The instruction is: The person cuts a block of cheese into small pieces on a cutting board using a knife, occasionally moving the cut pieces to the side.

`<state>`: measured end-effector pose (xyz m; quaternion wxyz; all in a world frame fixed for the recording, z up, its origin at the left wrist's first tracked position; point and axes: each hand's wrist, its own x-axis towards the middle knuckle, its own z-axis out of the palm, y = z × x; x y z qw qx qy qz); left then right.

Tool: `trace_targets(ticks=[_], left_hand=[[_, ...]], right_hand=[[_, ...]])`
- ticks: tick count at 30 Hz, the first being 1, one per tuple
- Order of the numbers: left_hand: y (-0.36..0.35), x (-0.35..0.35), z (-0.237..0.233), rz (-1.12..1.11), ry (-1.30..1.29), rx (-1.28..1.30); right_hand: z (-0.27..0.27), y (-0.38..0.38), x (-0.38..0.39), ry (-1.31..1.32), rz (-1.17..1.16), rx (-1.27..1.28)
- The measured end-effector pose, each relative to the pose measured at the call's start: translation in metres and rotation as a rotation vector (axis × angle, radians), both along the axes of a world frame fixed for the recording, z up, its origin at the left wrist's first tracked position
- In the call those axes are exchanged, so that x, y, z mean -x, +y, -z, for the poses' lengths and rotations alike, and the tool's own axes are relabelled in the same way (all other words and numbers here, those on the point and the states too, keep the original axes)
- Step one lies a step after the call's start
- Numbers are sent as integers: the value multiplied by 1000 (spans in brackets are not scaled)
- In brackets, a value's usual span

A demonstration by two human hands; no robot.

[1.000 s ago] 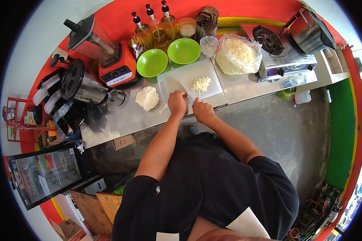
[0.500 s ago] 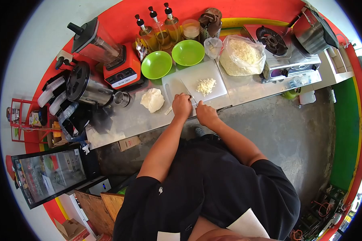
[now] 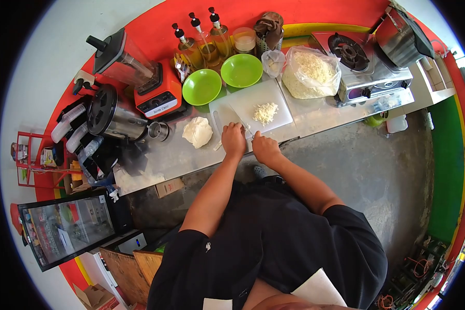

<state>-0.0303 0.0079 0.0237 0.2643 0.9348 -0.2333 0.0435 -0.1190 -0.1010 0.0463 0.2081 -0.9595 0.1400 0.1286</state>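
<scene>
A white cutting board lies on the steel counter. On its right half sits a heap of pale chopped shreds. My right hand is closed around the handle of a knife, whose blade points away across the board. Just left of the blade, my left hand rests at the board's near edge with its fingers curled down; what they press on is hidden under them. A small pale strip lies beside that hand. Further left is a whitish, crumpled-looking lump.
Two green bowls stand behind the board, with pump bottles beyond. To the right are an open bag of pale shreds and a gas stove. A red blender and a steel pot stand left.
The view has shifted slightly. My hands stay at the near edge of the board, with the left fingers and knife only slightly moved. The heap looks the same.
</scene>
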Motion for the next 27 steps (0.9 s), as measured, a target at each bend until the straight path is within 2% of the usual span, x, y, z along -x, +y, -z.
trace_targets(ticks=[8, 11, 16, 20, 22, 27], left_hand=[[2, 3, -1, -77, 63, -82], [3, 1, -5, -92, 78, -100], [1, 2, -12, -170, 260, -164], [6, -3, -2, -181, 171, -179], [7, -1, -1, -205, 185, -156], [4, -1, -6, -231, 283, -172]], right_hand=[[10, 2, 0, -44, 21, -29], [8, 3, -6, 22, 32, -20], [10, 3, -1, -83, -6, -5], [8, 3, -6, -71, -48, 81], [10, 5, -5, 16, -11, 7], [16, 1, -7, -16, 0, -1]])
